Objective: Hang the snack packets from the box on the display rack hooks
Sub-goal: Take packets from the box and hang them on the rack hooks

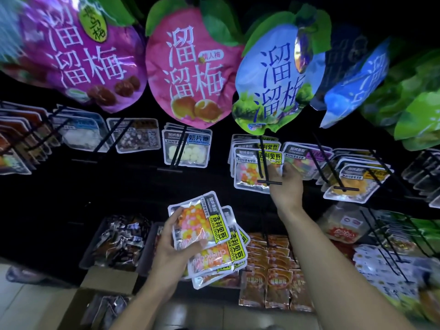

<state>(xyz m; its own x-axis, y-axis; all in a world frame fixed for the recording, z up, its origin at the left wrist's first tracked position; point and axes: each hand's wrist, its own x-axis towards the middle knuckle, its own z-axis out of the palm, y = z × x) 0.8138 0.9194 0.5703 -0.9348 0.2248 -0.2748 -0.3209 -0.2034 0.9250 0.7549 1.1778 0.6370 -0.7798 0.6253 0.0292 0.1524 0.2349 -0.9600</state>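
My left hand (175, 246) gripping a fanned stack of snack packets (207, 236) below the hook (264, 160), my right hand (284, 184) pinching the hung packet's (250, 170) right edge, box (104, 294) lower left of the hook.

Two hands are in view. The left hand (175, 248) grips a fanned stack of at least three jelly-bean packets (202, 225). The right hand (287, 186) reaches the hook (270, 182) just above its fingers, where about four matching packets (247, 170) hang. High above both hands hang three large plum bags facing front: one purple (78, 51), one pink (190, 75), one blue (273, 77). Below the left wrist sits one open cardboard box (104, 279).
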